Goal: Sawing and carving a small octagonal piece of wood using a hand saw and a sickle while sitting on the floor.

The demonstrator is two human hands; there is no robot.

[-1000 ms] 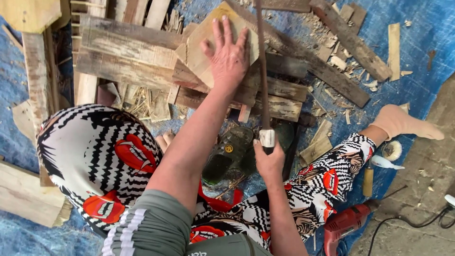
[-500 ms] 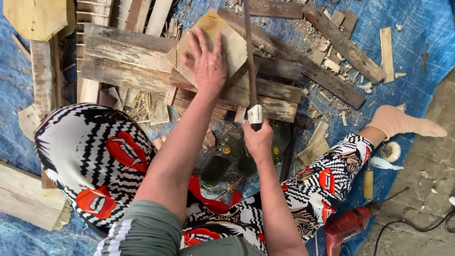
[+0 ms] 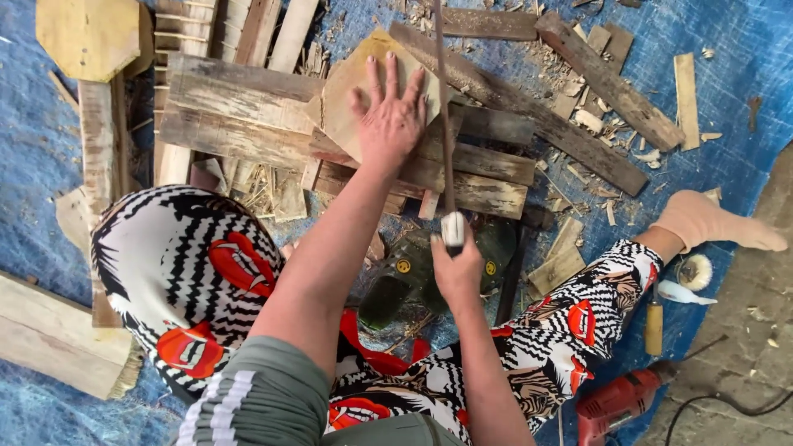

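Head view | left hand (image 3: 390,124) flat on wood panel (image 3: 347,99) — right hand (image 3: 457,268) grips saw (image 3: 444,124)

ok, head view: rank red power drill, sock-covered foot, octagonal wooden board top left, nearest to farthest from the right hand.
From the right hand, which grips a thin saw handle:
1. red power drill, lower right on the blue tarp.
2. sock-covered foot, far right.
3. octagonal wooden board, top left corner, farthest.

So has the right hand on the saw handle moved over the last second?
Yes. The right hand has pushed the saw forward, away from the body: its handle now sits closer to the weathered planks than before.
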